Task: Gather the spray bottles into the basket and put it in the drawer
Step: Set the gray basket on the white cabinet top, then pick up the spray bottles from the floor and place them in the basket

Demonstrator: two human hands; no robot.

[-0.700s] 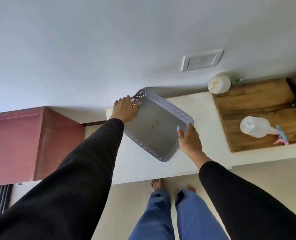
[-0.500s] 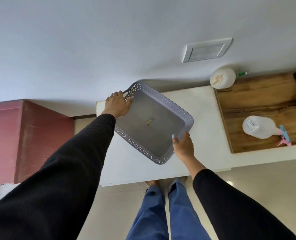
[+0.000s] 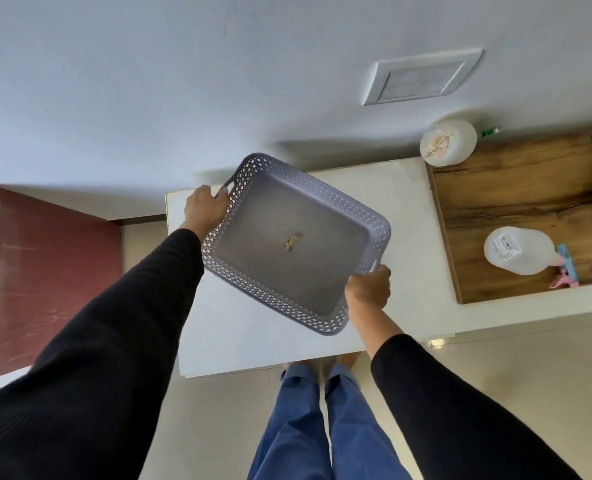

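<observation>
A grey perforated basket (image 3: 249, 282) sits skewed over the white counter (image 3: 402, 202), holding only a small scrap at its middle. My left hand (image 3: 206, 209) grips its far-left handle. My right hand (image 3: 369, 287) grips the near-right handle. A white spray bottle with a pink and blue trigger (image 3: 519, 254) lies on its side on the wooden board (image 3: 516, 188) at the right. A second white spray bottle with a green nozzle (image 3: 448, 143) lies at the board's far-left corner, against the wall.
A white switch plate (image 3: 421, 79) is on the wall behind the counter. A dark red cabinet (image 3: 45, 271) stands to the left. My legs in blue trousers (image 3: 322, 424) are on the tiled floor below the counter's front edge.
Both hands have closed onto the basket's handles; before, the fingers rested spread on its rim. The basket has shifted slightly right and turned a little.
</observation>
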